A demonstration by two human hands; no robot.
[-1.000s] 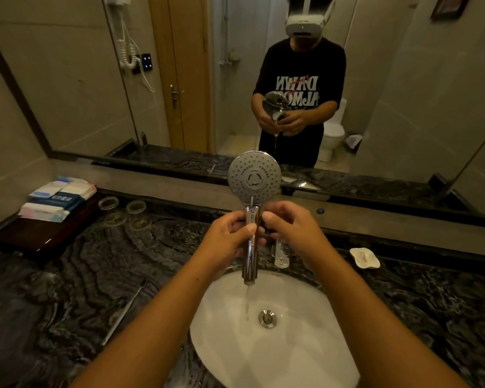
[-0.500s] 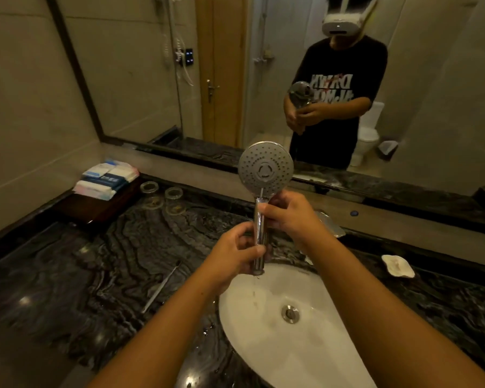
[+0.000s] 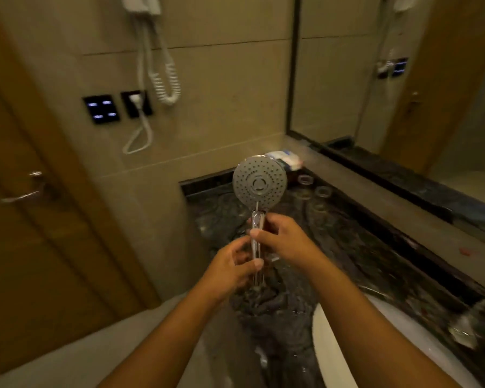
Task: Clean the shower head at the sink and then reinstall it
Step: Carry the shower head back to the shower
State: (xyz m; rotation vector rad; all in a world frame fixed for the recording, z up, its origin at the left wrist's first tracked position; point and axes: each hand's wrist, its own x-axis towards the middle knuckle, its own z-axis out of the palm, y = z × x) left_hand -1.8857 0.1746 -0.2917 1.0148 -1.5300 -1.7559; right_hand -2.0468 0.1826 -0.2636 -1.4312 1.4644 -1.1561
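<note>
Shower head [image 3: 259, 184]: upright, spray face toward the camera, above the dark counter [image 3: 347, 242] and left of the sink [image 3: 329, 336].
Left hand [image 3: 230, 271]: wrapped round the lower part of the chrome handle, fingers curled.
Right hand [image 3: 284, 239]: clamped on the upper handle just under the round head, thumb across the front.
Handling: probably light and rigid; smooth chrome, likely slick if wet; best not knocked against stone or basin.
Where to hold: by the narrow handle, fingers closed fully round it; second hand at the neck for steadiness, off the spray face.
Counts: one shower head, two hands on it, one sink partly in view, one switch panel [image 3: 101, 108] with four lit keys, one coiled cord [image 3: 167, 79]; several glass rings [image 3: 305, 180] on the counter, too blurred for a sure number.
</note>
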